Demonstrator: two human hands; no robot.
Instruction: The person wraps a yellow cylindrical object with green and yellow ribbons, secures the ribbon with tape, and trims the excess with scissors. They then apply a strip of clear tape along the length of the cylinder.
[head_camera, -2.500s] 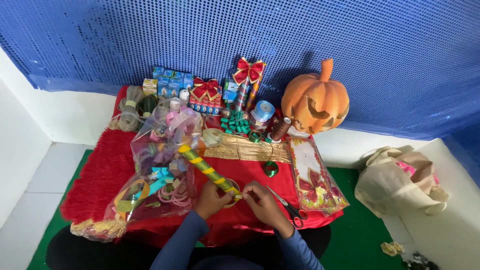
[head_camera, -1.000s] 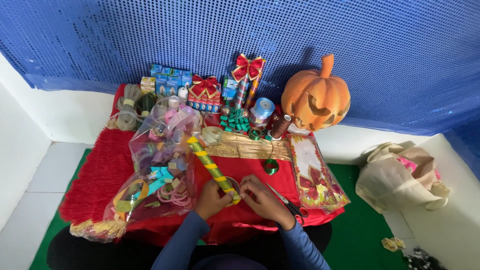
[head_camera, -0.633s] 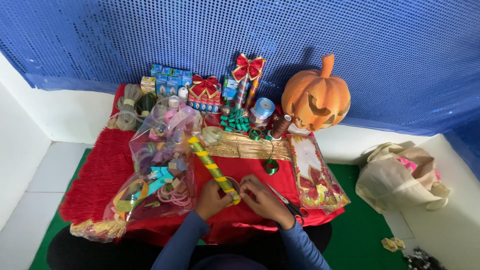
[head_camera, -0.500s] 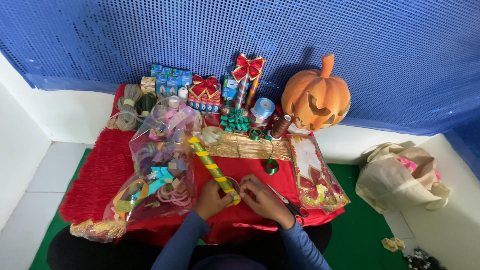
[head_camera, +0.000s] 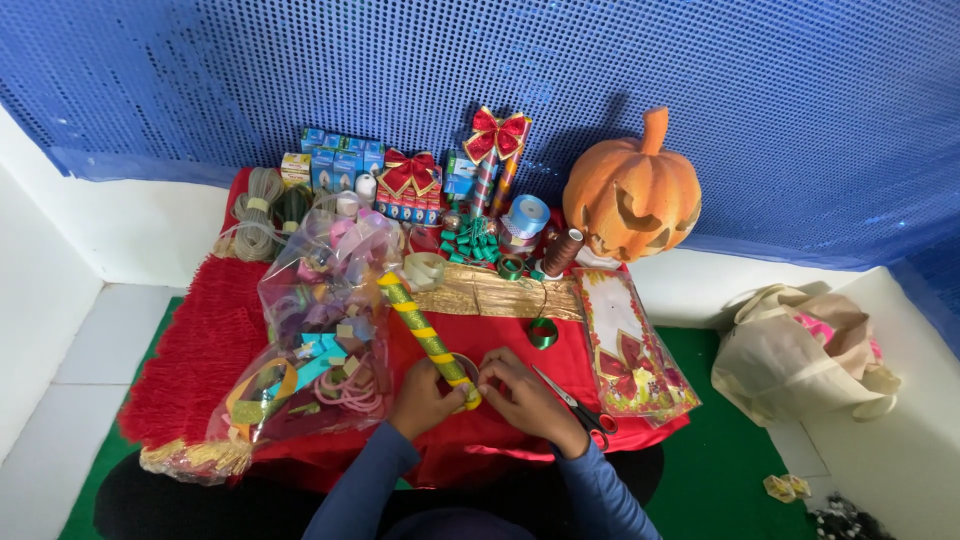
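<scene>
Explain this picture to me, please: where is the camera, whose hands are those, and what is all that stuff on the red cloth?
There is no machine here. The camera sits on a person's head and looks down, so the two blue-sleeved arms at the bottom are that person's own. The left hand and right hand meet at the near end of a stick wrapped in green and gold stripes; both grip it. It lies on a red cloth covered with craft supplies: a clear bag of ribbon rolls, a strip of gold ribbon, scissors beside the right hand, a small green ribbon roll, and red bows at the back. An orange carved pumpkin stands on the right, with a cream cloth bag beyond.
</scene>
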